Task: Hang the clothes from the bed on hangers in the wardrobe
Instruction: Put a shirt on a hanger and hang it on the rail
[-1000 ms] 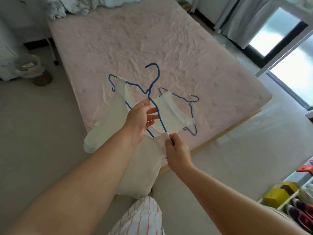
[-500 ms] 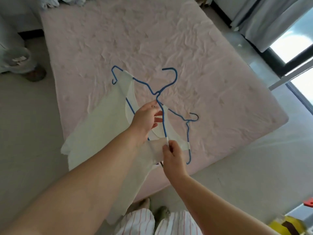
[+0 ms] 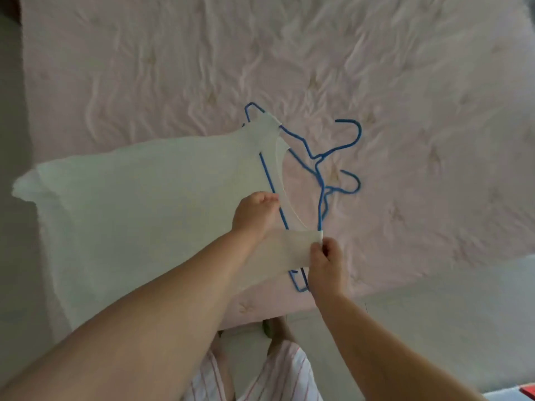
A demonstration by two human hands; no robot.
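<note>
A white sleeveless top (image 3: 139,204) hangs over a blue wire hanger (image 3: 315,157) above the pink bed (image 3: 173,68). One strap sits on the hanger's far shoulder. My left hand (image 3: 254,214) grips the hanger's bottom bar through the neckline. My right hand (image 3: 325,261) pinches the near strap of the top at the hanger's near end. The hanger's hook points right over the bed. A second blue hook (image 3: 351,182) shows just beneath it; I cannot tell whether it is another hanger.
The bed's near edge runs across the lower middle, with pale floor (image 3: 434,328) to the right and left. My striped trousers (image 3: 278,374) and feet stand at the bed's edge. A red object (image 3: 525,396) peeks in at the bottom right corner.
The view tilted down onto the bed. The hanger with the top swung so its hook points right and the top spreads left. My right hand keeps its pinch on the near strap.
</note>
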